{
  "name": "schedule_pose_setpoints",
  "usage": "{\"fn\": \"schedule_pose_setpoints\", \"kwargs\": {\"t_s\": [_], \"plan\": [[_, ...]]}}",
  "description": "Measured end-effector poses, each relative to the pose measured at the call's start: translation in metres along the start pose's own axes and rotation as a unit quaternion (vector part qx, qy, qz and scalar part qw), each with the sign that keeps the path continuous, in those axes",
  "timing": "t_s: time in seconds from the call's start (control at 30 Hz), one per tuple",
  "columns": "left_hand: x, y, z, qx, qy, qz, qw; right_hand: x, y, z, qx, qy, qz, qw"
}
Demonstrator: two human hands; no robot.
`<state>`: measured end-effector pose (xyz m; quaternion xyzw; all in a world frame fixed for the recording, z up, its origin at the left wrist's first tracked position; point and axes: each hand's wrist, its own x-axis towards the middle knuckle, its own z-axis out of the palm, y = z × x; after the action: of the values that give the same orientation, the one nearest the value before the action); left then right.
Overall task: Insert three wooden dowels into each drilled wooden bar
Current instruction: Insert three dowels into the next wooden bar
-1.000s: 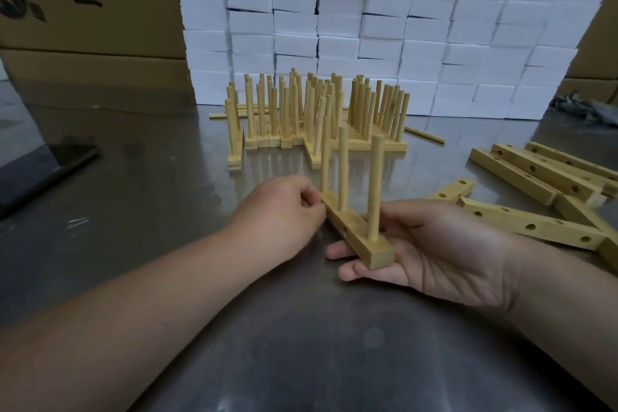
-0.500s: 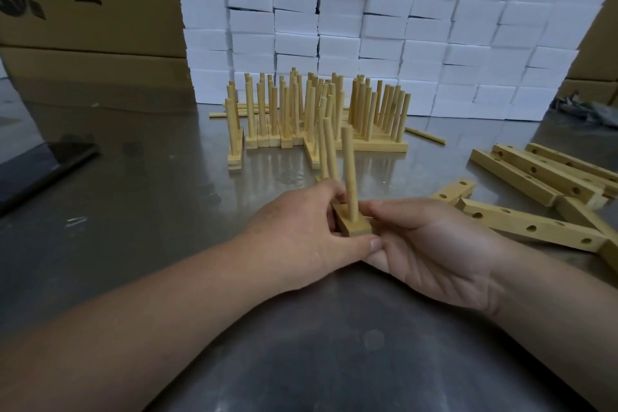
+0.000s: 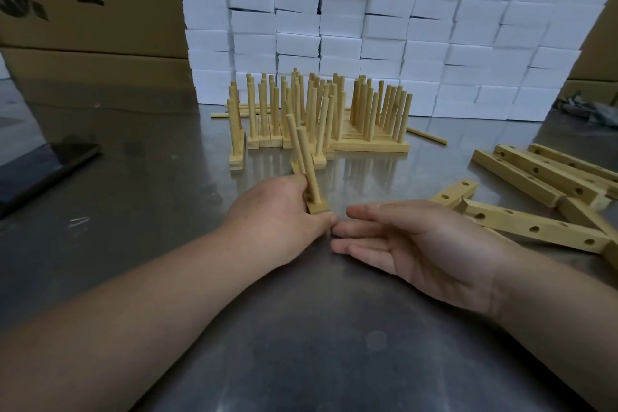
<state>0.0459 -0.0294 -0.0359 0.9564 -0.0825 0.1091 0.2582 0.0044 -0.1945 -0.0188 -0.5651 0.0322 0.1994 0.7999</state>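
My left hand [image 3: 277, 211] grips the near end of the drilled wooden bar [image 3: 317, 208], my fingers curled round its left side and my thumb beneath its end. The bar lies low over the steel surface [image 3: 301, 328], its long axis running away from me toward the cluster of finished bars [image 3: 361, 144]. I cannot tell whether it rests flat. Its dowels [image 3: 309, 164] stand up out of it in a line, tops leaning slightly left. My right hand [image 3: 428, 244] lies just beside it, palm turned up, its fingers [image 3: 368, 211] straight and holding nothing, tips pointing left, just short of my left thumb. Empty drilled bars [image 3: 535, 229] lie scattered to my right. A wall of white blocks [image 3: 401, 27] stands behind.
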Motion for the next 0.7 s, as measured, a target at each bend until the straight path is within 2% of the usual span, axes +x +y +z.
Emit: {"fn": "schedule_pose_setpoints", "kwargs": {"t_s": [0.07,0.13,0.17,0.2,0.27,0.33,0.5,0.6,0.7], "plan": [[0.004,-0.004,-0.002,0.024,0.012,-0.009,1.000,0.000,-0.001,0.000,-0.038,0.024,-0.010,0.999],[0.010,-0.010,-0.003,0.031,0.022,-0.030,0.999,-0.001,-0.001,0.001,-0.146,0.060,-0.045,0.986],[0.013,-0.012,-0.004,0.026,0.028,-0.042,0.998,-0.001,-0.001,0.002,-0.221,0.080,-0.071,0.969],[0.016,-0.014,-0.005,0.017,0.036,-0.056,0.998,-0.002,0.000,0.001,-0.309,0.102,-0.102,0.940],[0.020,-0.018,-0.003,0.003,0.058,-0.085,0.995,-0.003,-0.001,-0.005,-0.469,0.148,-0.172,0.854],[0.022,-0.020,-0.001,-0.009,0.080,-0.099,0.992,-0.004,-0.004,-0.009,-0.554,0.187,-0.215,0.782],[0.023,-0.021,0.000,-0.013,0.094,-0.093,0.991,-0.002,-0.014,-0.014,-0.704,0.216,-0.188,0.649],[0.021,-0.019,-0.001,-0.002,0.096,-0.077,0.992,0.001,-0.017,-0.019,-0.768,0.207,-0.143,0.589],[0.019,-0.016,-0.001,-0.001,0.061,-0.050,0.997,0.005,-0.018,-0.021,-0.798,0.189,-0.103,0.563]]}}
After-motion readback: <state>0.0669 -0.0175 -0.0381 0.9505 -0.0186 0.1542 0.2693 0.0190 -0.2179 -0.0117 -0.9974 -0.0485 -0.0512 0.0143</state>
